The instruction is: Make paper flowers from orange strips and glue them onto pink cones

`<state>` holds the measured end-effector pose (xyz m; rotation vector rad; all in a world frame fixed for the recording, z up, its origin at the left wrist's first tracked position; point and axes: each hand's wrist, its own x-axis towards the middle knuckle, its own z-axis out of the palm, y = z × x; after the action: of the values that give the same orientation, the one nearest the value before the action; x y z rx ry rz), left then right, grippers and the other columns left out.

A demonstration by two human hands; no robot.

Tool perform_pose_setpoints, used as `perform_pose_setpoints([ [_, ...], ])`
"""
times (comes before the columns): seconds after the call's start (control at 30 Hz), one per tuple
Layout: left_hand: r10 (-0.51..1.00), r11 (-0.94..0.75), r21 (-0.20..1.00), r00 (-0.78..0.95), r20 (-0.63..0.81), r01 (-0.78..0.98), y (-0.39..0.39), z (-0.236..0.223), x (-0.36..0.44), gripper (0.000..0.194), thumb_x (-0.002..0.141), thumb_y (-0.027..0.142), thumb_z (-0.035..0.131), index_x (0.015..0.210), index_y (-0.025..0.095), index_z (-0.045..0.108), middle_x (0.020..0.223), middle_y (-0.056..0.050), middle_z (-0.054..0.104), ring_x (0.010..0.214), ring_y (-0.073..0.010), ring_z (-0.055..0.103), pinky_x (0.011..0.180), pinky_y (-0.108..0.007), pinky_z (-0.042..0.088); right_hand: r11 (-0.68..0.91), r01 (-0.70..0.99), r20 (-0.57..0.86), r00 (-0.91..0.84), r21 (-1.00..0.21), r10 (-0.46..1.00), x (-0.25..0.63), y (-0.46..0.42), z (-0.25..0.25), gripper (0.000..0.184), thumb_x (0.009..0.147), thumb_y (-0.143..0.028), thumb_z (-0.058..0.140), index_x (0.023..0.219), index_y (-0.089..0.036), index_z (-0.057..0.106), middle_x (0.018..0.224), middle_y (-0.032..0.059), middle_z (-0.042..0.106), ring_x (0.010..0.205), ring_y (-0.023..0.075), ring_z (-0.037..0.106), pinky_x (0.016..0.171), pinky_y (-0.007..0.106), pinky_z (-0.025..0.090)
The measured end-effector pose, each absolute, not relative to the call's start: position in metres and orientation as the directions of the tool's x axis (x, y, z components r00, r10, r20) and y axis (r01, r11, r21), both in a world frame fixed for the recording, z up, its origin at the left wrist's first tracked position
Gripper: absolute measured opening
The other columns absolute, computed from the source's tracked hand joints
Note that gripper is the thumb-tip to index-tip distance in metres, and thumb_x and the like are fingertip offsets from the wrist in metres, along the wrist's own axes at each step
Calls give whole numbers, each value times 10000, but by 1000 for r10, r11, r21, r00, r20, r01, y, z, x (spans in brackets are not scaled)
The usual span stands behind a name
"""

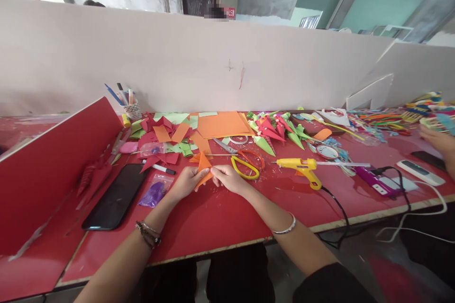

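Between my two hands is a folded piece of orange paper (203, 164), its pointed tip facing away from me. My left hand (187, 182) pinches it along the left side. On the right side, the fingers of my right hand (226, 177) press together on its edge. Just beyond my right hand lie scissors with yellow handles (245, 168) and another pair with orange-red handles (253, 157). Near my left hand are a bag of purple material (156, 190) and a black-and-white marker (159, 167).
A yellow glue gun (302, 168) lies to the right, its cable hanging over the edge, near a purple power strip (380, 182). Red and green paper cones (273, 128) are piled behind. A black phone (115, 196) lies left. Another person's hand (439, 142) reaches in at far right.
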<state>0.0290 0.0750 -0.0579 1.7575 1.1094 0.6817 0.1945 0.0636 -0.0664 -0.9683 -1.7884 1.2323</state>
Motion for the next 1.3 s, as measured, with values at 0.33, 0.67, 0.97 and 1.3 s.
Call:
perform_pose_setpoints([
  [0.33,798,-132,959,601,-48,252,70,-55,29,557,839,498,276,647,97,611,497,-33,585,417,-94,513,431,-183,388,139,131,57,-497,-982,866,192,61,-65,325,807,-434,413,670,-152,497,573,-12,528,489,71,447,482,193,343],
  [0.67,846,-287,912,524,99,291,76,-62,28,351,763,403,486,624,95,584,572,-3,563,508,-87,457,478,-180,345,211,260,30,-563,-942,826,195,62,-66,404,787,-492,421,563,-156,436,477,-44,429,448,61,403,466,194,308],
  [0.97,903,-217,953,414,113,213,79,-62,28,326,732,421,504,664,107,560,582,-9,552,535,-112,480,510,-211,387,181,173,72,-499,-968,864,195,61,-62,333,809,-433,406,617,-162,429,523,-49,437,479,60,406,472,191,307],
  [1.3,965,-123,957,257,53,263,82,-62,27,423,733,519,426,658,115,527,532,13,483,506,-108,427,471,-207,335,352,103,289,-384,-930,877,198,62,-58,404,736,-305,559,1123,-245,456,1046,30,522,866,118,525,736,247,432],
])
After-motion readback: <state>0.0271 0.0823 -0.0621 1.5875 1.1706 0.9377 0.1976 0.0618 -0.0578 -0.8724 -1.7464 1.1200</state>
